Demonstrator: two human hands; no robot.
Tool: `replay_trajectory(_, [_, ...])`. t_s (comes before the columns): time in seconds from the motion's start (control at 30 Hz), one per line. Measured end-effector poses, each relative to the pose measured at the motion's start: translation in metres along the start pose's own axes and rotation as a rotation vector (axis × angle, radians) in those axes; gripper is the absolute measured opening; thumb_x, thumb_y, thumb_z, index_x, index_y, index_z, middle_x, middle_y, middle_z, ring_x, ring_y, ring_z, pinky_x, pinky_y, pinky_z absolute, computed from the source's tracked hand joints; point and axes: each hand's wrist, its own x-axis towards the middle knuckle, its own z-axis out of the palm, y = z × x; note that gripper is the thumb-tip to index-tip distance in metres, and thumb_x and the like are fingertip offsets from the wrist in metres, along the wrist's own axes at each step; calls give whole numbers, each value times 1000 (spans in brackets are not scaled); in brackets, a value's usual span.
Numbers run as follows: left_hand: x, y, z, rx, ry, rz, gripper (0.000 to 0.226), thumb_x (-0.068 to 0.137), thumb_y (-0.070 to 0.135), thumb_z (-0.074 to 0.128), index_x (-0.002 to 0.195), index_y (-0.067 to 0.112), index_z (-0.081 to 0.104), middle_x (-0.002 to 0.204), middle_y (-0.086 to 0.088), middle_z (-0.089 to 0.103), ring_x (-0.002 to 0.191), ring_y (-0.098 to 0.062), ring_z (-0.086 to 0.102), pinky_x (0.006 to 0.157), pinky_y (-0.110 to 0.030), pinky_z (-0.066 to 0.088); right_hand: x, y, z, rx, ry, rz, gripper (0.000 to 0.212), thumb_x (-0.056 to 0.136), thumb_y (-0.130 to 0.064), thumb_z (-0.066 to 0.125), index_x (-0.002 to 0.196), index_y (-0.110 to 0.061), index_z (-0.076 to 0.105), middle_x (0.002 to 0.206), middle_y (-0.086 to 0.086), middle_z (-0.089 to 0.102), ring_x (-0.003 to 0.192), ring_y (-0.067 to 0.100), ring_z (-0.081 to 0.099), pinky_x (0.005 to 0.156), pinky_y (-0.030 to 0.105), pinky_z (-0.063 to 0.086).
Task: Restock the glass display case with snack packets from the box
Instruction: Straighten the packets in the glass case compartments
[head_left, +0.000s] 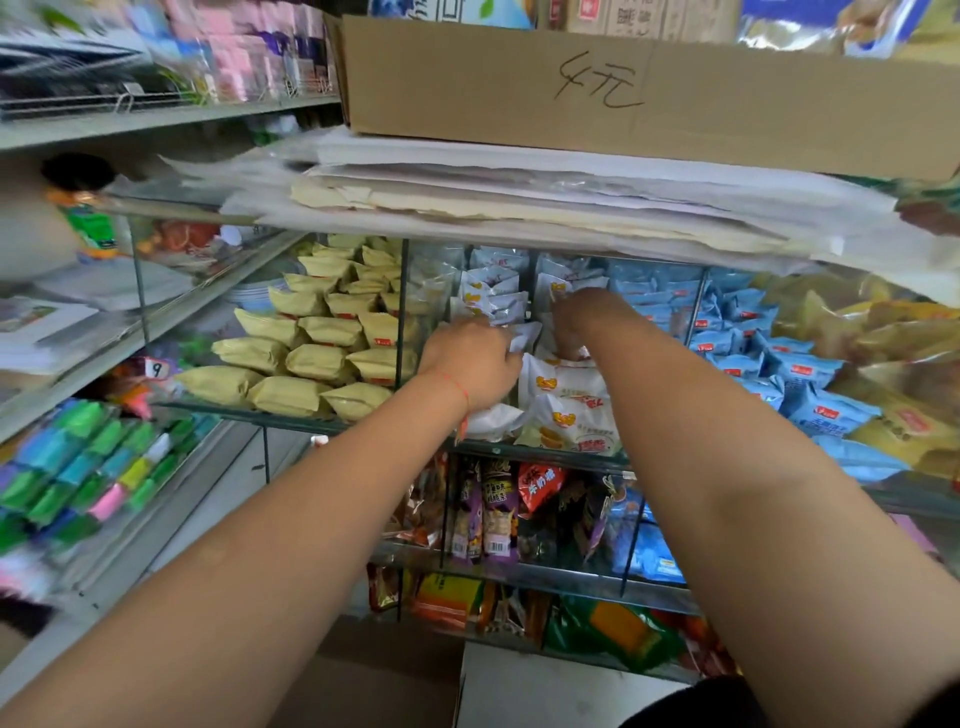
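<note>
Restocking looks well advanced in the upper tier of the glass display case (400, 312): the compartment on the person's left is heaped with yellow packets (317, 343), the one on the right with blue packets (748, 332), and the middle compartment, where both arms reach, already holds a stack of white snack packets (569, 410) rising toward the back. How many packets are left to load I cannot judge, since the inside of the supply box is not shown; only a brown cardboard flap (384, 670) at the bottom edge, below the arms, hints at it, well apart from the hands. The left hand (470, 364) is curled over the near part of the white stack, its fingers closed on the edge of a white packet (524, 338), so it seems to be seating or straightening that packet. The right hand (576, 312) reaches deeper into the same compartment, just beside and beyond the left; its fingers are buried among the rear packets, and I cannot tell whether they grip one or merely push. Both hands thus lie right at the white stack, touching it. Above the case rests a layer of paper sheets (519, 197) and a cardboard box (649, 98) with handwriting. The lower tiers hold assorted packets (493, 509) that nobody is touching.
</note>
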Motion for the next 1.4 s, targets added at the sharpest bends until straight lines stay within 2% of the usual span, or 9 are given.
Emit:
replay_trajectory(0.23, [-3, -6, -1, -1, -94, 10, 45, 101, 39, 27, 120, 17, 63, 126, -11, 56, 116, -30, 50, 94, -38, 36, 23, -10, 20, 140, 74, 38, 52, 93, -27, 49, 143, -13, 40, 145, 12, 45, 130, 33, 44, 107, 50, 36])
replay_trajectory(0.33, [-2, -6, -5, -29, -98, 18, 41, 99, 41, 35, 114, 18, 65, 121, -10, 57, 111, -28, 53, 87, -35, 40, 10, -6, 15, 184, 106, 16, 55, 92, -18, 51, 145, -12, 37, 146, 13, 43, 130, 32, 45, 105, 45, 38])
replay_trajectory(0.5, [-4, 7, -18, -113, -60, 42, 36, 90, 42, 52, 122, 28, 60, 133, -4, 50, 127, -26, 43, 99, -36, 39, -19, 7, -16, 94, 51, -114, 32, 89, -6, 58, 120, 2, 58, 110, 15, 60, 97, 28, 60, 76, 32, 45])
replay_trajectory(0.63, [1, 6, -17, -86, -223, -12, 32, 92, 32, 50, 119, 23, 63, 136, -8, 49, 124, -28, 47, 100, -40, 43, -39, 6, -18, -8, 20, -219, 15, 91, -2, 52, 104, 0, 60, 80, 10, 53, 63, 17, 48, 69, 29, 41])
replay_trajectory(0.8, [-13, 14, -8, -183, -90, -51, 37, 89, 29, 55, 126, 25, 59, 137, -9, 50, 129, -28, 43, 101, -38, 41, -44, -4, 5, 0, -43, -192, 38, 91, 3, 49, 129, 1, 51, 78, 6, 47, 68, 19, 49, 66, 31, 42])
replay_trajectory(0.9, [-21, 17, -8, -257, 29, 25, 25, 88, 28, 59, 112, 23, 66, 120, -7, 58, 116, -28, 50, 95, -35, 43, -41, -6, 8, 21, -66, -154, 48, 89, 2, 50, 137, -5, 46, 97, 16, 55, 88, 30, 44, 77, 40, 40])
replay_trajectory(1.0, [-23, 20, -5, -308, -64, 58, 27, 95, 30, 48, 102, 21, 73, 117, -7, 60, 114, -27, 49, 96, -37, 42, -37, -4, 9, 28, -96, -137, 45, 91, -7, 57, 134, -4, 49, 134, 20, 49, 102, 36, 47, 92, 45, 45])
replay_trajectory(1.2, [-26, 21, -10, -299, -321, 92, 63, 67, 86, 47, 120, 54, 57, 148, 3, 41, 141, -24, 27, 113, -46, 27, -46, 3, 10, 103, -15, -168, 44, 92, -11, 58, 135, -5, 49, 133, 15, 53, 113, 31, 55, 96, 39, 48])
replay_trajectory(1.4, [-25, 24, -7, -157, -280, 115, 72, 78, 69, 62, 141, 39, 44, 155, 6, 31, 144, -23, 21, 114, -45, 20, -48, 1, 9, 178, 90, -81, 40, 90, -9, 61, 128, -3, 53, 131, 13, 55, 118, 30, 55, 94, 38, 49])
